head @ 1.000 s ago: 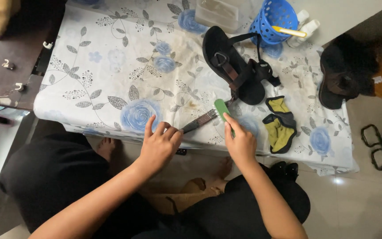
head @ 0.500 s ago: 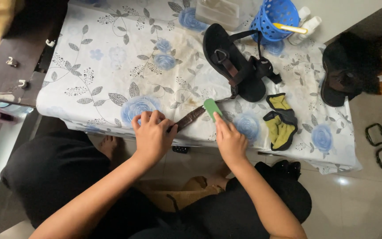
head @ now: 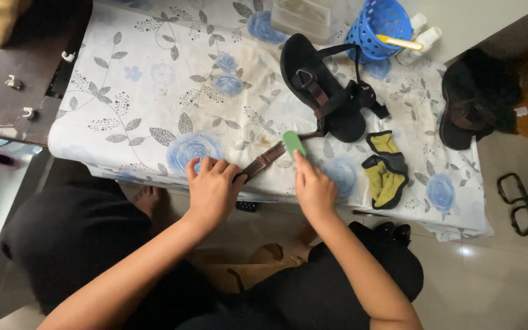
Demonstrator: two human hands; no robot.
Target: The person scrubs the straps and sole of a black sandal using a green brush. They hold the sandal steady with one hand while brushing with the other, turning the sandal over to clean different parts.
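Note:
My left hand (head: 213,190) pins the near end of a brown sandal strap (head: 271,157) against the table's front edge. My right hand (head: 314,188) grips a small green block (head: 293,143) and presses it on the strap. The strap runs up to a black sandal (head: 324,88) lying sole up on the floral tablecloth (head: 154,91).
A pair of yellow and black pads (head: 386,168) lies right of the sandal. A blue perforated basket (head: 381,24) with a yellow-handled tool and a clear plastic box (head: 300,17) stand at the back. A dark shoe (head: 469,107) sits past the table's right end. Dark furniture (head: 19,79) stands left.
Both hands have shifted slightly left along the table's front edge, still on the strap and green block. The camera view has drifted a little.

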